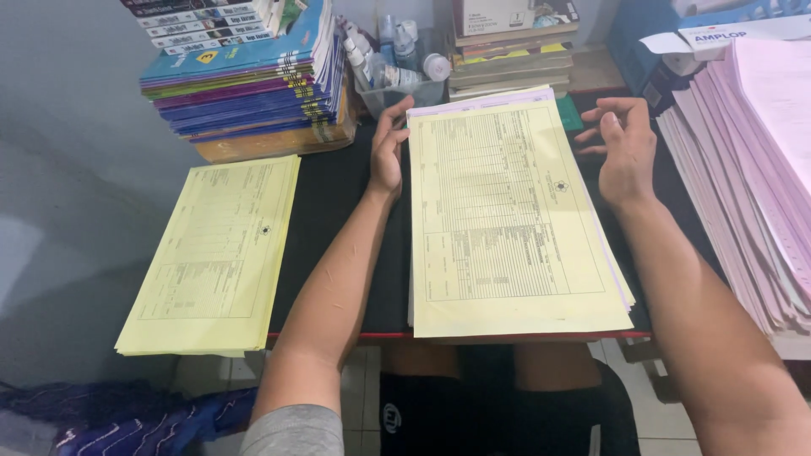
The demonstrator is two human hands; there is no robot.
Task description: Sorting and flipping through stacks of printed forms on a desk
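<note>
A stack of yellow printed forms (507, 219), with pink sheets showing under its edges, lies on the black table (334, 203) in front of me. My left hand (389, 148) rests edge-on against the stack's upper left side, fingers straight. My right hand (623, 143) hovers at the stack's upper right corner, fingers curled and apart, holding nothing. A second pile of yellow forms (215, 253) lies to the left, overhanging the table's left edge.
A tall pile of coloured books (253, 80) stands at the back left. A clear tub of small bottles (393, 59) and more books (511, 51) sit behind the stack. A thick pile of pink sheets (752, 169) fills the right side.
</note>
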